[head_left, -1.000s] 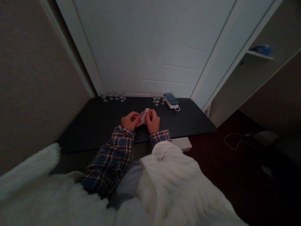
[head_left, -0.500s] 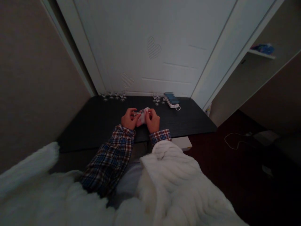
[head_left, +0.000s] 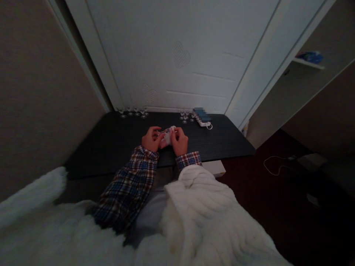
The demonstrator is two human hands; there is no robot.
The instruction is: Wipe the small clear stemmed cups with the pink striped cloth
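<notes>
Over the middle of the dark table (head_left: 219, 142), my two hands are close together. My left hand (head_left: 151, 139) has its fingers closed around a small clear glass (head_left: 160, 132), mostly hidden by the fingers; its exact shape is hard to make out in the dim light. My right hand (head_left: 180, 142) pinches a crumpled white-and-pink cloth (head_left: 166, 139), which lies between the hands and against the glass. Several small stemmed glasses (head_left: 137, 112) stand at the back left of the table. Another group of small glasses (head_left: 185, 117) stands at the back, right of the middle.
A blurred-out phone-like device (head_left: 202, 116) rests on a white object with a loop (head_left: 206, 125) beside the right-hand glasses. A white door panel (head_left: 155, 55) rises behind the table. Below its front edge is a white box (head_left: 215, 168). A white cable (head_left: 273, 166) lies to the right.
Both hands stay in nearly the same place, with slight finger movement at the glass and cloth. The whole view has shifted very slightly.
</notes>
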